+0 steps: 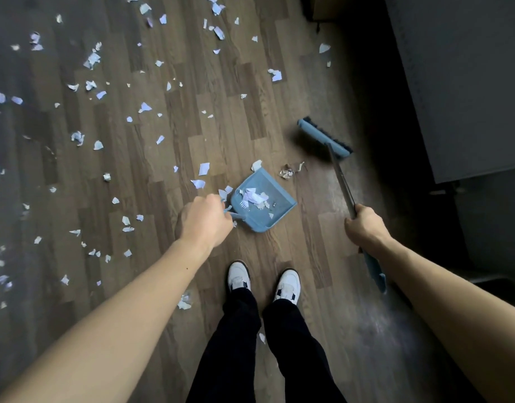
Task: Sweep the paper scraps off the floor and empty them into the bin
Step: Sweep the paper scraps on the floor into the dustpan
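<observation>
A blue dustpan (279,212) rests on the wooden floor just ahead of my feet, with several white paper scraps in it. My left hand (205,221) grips its handle at the pan's left. My right hand (365,226) holds the metal shaft of a blue broom, whose brush head (324,137) is on the floor to the right of and beyond the pan. A crumpled scrap (287,172) lies between brush and pan. Many more paper scraps (92,60) are scattered across the floor to the left and ahead. No bin is in view.
A dark cabinet (465,82) stands along the right side, close to the broom. My two white shoes (287,285) stand behind the pan. A brown piece of furniture (329,7) sits at the top right.
</observation>
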